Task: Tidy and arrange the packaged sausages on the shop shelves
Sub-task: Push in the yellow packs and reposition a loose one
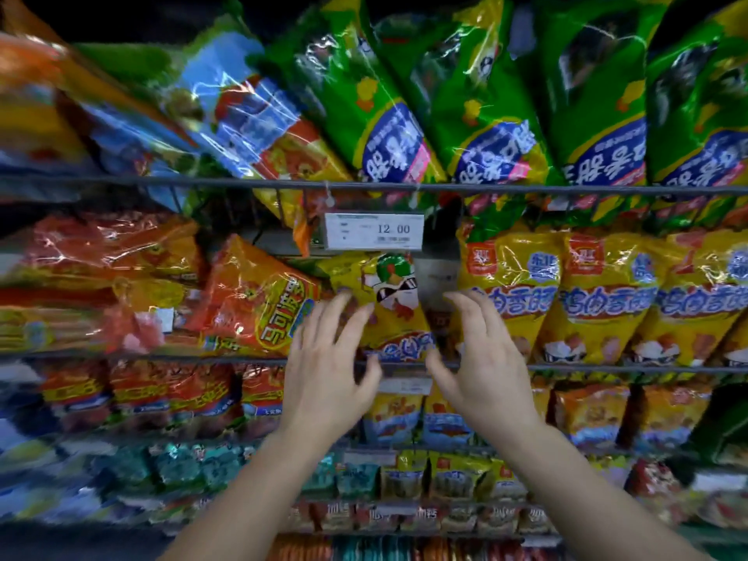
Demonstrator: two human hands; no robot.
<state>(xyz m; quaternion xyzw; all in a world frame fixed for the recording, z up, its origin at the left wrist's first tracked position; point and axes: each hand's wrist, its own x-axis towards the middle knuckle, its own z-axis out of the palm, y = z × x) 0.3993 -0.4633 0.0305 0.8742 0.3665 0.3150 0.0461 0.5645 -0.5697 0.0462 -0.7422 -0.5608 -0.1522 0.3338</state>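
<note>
Hands, left (328, 370) and right (483, 358) - fingers spread, empty | flanking yellow pack (390, 313) | wire shelf (607, 368) - crowded, dim

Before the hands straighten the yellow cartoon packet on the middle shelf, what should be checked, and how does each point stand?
1. Hands free: left hand and right hand empty, fingers spread: ok.
2. The yellow cartoon packet lies between them, unobstructed: ok.
3. Packet upright: not ok, it leans.
4. Fingers touching the packet: cannot tell, blurred.
5. The price tag above is clear of both hands: ok.
</note>
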